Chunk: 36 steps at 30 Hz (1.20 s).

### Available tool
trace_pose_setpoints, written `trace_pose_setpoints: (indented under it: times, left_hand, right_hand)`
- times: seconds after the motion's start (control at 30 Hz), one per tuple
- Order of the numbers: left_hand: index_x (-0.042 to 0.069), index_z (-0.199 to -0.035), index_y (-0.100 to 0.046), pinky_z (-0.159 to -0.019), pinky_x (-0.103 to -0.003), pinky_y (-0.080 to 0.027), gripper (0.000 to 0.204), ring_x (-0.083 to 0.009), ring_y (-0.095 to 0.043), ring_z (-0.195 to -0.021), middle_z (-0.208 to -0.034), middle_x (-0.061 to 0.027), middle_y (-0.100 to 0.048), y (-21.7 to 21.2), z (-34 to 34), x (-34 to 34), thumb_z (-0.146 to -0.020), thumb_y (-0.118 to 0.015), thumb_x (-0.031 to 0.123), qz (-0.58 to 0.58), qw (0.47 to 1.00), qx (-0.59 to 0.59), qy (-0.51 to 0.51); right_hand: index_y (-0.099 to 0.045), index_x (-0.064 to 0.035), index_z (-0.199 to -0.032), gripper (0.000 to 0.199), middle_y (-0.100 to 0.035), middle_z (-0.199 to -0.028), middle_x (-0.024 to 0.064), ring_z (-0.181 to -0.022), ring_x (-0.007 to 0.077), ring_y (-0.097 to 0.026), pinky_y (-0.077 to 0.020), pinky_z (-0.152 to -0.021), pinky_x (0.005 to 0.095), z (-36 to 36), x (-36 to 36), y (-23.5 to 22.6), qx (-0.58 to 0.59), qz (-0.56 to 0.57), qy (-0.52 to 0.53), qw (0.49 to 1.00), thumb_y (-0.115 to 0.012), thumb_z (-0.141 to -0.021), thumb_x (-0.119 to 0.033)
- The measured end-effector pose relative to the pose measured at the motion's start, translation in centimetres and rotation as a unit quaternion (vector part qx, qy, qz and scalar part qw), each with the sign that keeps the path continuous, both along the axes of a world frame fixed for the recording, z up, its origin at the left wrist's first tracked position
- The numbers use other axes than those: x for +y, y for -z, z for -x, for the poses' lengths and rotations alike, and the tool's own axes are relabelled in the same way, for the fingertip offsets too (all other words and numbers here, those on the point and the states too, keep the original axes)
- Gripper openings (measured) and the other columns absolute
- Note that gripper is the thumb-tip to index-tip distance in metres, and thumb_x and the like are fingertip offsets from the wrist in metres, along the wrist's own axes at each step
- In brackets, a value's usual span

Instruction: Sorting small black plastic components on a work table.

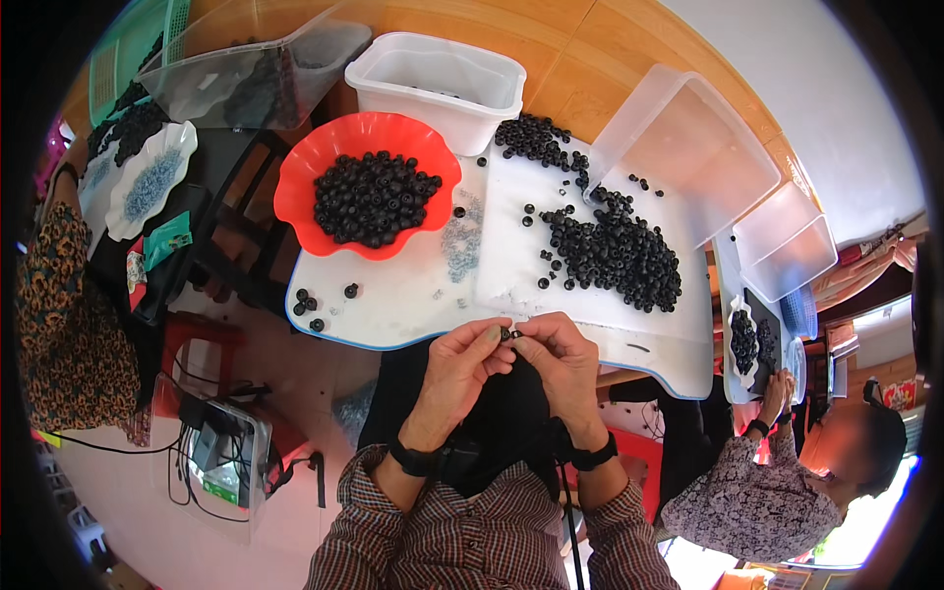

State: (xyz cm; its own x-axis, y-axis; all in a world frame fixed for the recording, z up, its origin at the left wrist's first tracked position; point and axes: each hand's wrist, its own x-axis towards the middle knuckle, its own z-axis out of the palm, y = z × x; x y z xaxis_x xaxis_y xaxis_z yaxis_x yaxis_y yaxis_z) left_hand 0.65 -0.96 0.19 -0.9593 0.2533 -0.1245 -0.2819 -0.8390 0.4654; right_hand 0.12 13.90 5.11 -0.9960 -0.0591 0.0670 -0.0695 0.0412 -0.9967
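My left hand (pixel 460 362) and my right hand (pixel 560 359) meet just below the white table's front edge, fingertips pinched together on one small black ring part (pixel 509 334). Which hand bears the part more I cannot tell; both touch it. Above them a large loose heap of black ring parts (pixel 615 256) lies on a white sheet (pixel 511 265). A red scalloped bowl (pixel 295 192) at the left of the table holds many more of the black parts. A small scatter of tiny grey metal pieces (pixel 460 241) lies between bowl and heap.
A white tub (pixel 438 84) and clear plastic bins (pixel 688 147) stand at the table's back. A few stray black parts (pixel 307 303) lie near the front left corner. Another person (pixel 777 482) works at the right, a third (pixel 59 315) at the left. A machine with cables (pixel 226 452) sits on the floor.
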Motion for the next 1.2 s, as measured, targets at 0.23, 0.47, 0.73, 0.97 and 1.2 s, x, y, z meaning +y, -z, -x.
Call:
trace_pose_setpoints:
  times: [0.23, 0.47, 0.73, 0.97, 1.2]
  left_hand:
    - [-0.004, -0.119, -0.063, -0.070, -0.025, -0.057, 0.025, -0.0134, -0.067, -0.079, -0.097, -0.0094, -0.069, -0.3, -0.1, 0.2, -0.098, -0.058, 0.009, 0.010, 1.000, -0.004, -0.004]
    - [-0.003, -0.118, -0.064, -0.070, -0.024, -0.056, 0.024, -0.0120, -0.066, -0.078, -0.096, -0.0086, -0.069, -0.5, -0.2, 0.4, -0.097, -0.059, 0.009, 0.041, 0.999, -0.006, -0.016]
    - [-0.004, -0.117, -0.064, -0.071, -0.024, -0.056, 0.025, -0.0124, -0.066, -0.078, -0.094, -0.0089, -0.069, -0.9, -0.4, 0.3, -0.099, -0.057, 0.011, 0.094, 0.995, 0.004, -0.036]
    - [-0.005, -0.116, -0.065, -0.071, -0.025, -0.057, 0.023, -0.0133, -0.067, -0.076, -0.091, -0.0101, -0.070, -1.4, -0.4, 0.3, -0.098, -0.056, 0.008, 0.173, 0.983, 0.013, -0.056]
    - [-0.004, -0.112, -0.067, -0.070, -0.024, -0.056, 0.020, -0.0116, -0.067, -0.074, -0.088, -0.0092, -0.071, -2.5, -0.5, 0.0, -0.096, -0.059, 0.006, 0.270, 0.958, 0.058, -0.073]
  right_hand:
    - [-0.067, 0.0004, -0.098, 0.016, -0.061, -0.098, 0.0050, -0.087, 0.0119, -0.064, -0.0529, -0.078, 0.0229, 0.1, -0.2, -0.1, 0.026, -0.030, 0.002, 0.999, -0.067, -0.084, 0.009]
    - [-0.067, 0.0004, -0.097, 0.015, -0.061, -0.098, 0.0052, -0.086, 0.0118, -0.064, -0.0533, -0.076, 0.0229, 0.1, 0.0, 0.1, 0.028, -0.046, 0.003, 0.999, -0.067, -0.084, 0.009]
    - [-0.066, 0.0005, -0.096, 0.013, -0.060, -0.095, 0.0050, -0.081, 0.0108, -0.064, -0.0533, -0.072, 0.0230, 0.1, -0.1, 0.0, 0.034, -0.067, -0.001, 0.997, -0.067, -0.085, 0.007]
    - [-0.066, -0.0002, -0.095, 0.014, -0.060, -0.091, 0.0048, -0.077, 0.0102, -0.063, -0.0505, -0.067, 0.0227, 0.5, -0.1, -0.6, 0.054, -0.123, -0.002, 0.991, -0.066, -0.083, 0.008]
    - [-0.064, 0.0007, -0.091, 0.012, -0.058, -0.089, 0.0055, -0.075, 0.0116, -0.064, -0.0518, -0.066, 0.0235, 0.4, -0.4, -2.7, 0.062, -0.196, -0.031, 0.978, -0.066, -0.083, 0.009]
